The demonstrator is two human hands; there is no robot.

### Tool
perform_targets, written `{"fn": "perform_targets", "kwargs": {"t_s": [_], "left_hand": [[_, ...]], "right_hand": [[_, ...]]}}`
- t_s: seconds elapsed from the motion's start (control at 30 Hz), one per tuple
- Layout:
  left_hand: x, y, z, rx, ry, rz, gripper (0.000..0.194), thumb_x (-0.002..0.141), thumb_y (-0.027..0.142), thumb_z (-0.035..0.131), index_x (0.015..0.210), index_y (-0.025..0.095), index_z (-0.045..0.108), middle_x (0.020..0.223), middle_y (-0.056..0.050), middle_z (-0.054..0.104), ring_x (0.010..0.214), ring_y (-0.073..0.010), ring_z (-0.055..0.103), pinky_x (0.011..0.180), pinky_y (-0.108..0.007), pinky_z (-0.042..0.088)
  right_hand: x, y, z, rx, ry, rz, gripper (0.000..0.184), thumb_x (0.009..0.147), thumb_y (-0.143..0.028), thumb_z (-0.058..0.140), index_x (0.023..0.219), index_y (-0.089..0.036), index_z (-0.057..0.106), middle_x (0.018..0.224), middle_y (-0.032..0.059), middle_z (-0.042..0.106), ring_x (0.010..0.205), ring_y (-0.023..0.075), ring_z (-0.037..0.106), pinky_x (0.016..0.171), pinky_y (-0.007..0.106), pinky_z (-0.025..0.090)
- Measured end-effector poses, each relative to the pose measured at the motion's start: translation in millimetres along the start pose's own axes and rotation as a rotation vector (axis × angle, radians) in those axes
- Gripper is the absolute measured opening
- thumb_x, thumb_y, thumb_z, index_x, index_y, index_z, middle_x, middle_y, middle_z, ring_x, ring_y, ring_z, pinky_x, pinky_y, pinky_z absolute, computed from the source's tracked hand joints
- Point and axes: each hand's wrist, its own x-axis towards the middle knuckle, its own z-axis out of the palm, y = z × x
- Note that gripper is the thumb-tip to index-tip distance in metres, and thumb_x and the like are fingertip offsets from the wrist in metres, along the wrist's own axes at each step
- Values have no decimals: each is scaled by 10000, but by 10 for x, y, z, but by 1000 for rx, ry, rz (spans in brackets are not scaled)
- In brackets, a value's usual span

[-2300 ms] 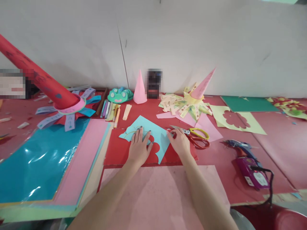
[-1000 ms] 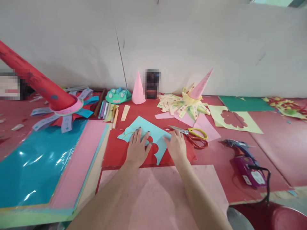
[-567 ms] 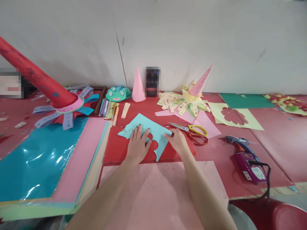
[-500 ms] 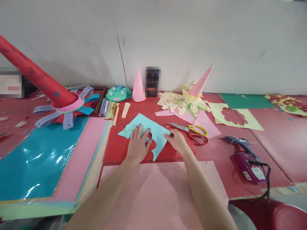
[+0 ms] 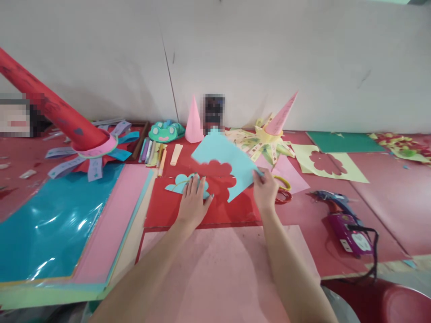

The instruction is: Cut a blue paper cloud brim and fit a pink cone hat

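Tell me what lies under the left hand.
The left hand presses flat on a light blue scalloped cut-out, which rests on a red sheet. The part of the cut-out beneath the palm is covered.

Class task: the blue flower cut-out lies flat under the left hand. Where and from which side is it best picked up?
Probably by the scalloped edge of the blue flower cut-out, coming from the left. The left hand covers its right part, and it lies flat on the red sheet, so only that edge is free to lift.
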Motion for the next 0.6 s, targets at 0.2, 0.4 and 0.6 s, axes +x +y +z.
{"fn": "perform_targets", "kwargs": {"t_s": [0.2,0.4,0.6], "left_hand": [[21,0,-83,-320,132,-43,449,928,389,395,1251,105,525,1461,-189,381,1395,-302,283,1131,-479,264],[118,-108,-56,-1058,263,-250,563,903,503,420,1394,245,321,1326,-147,520,1155,-232,580,946,-418,494],[190,-164,-84,-1182,396,-443,675,805,533,572,1383,281,330,1491,-160,312,1023,-215,643,828,-343,560]], "right_hand": [[177,153,-61,356,-11,182,342,684,-443,643,882,-167,598,625,-15,588,553,136,530,525,261,477],[117,52,-54,447,-272,178,295,668,-409,693,845,-186,617,619,-22,608,525,121,523,474,234,443],[118,65,-74,477,-342,169,307,661,-420,705,837,-189,608,591,-32,602,489,111,507,445,229,422]]}}
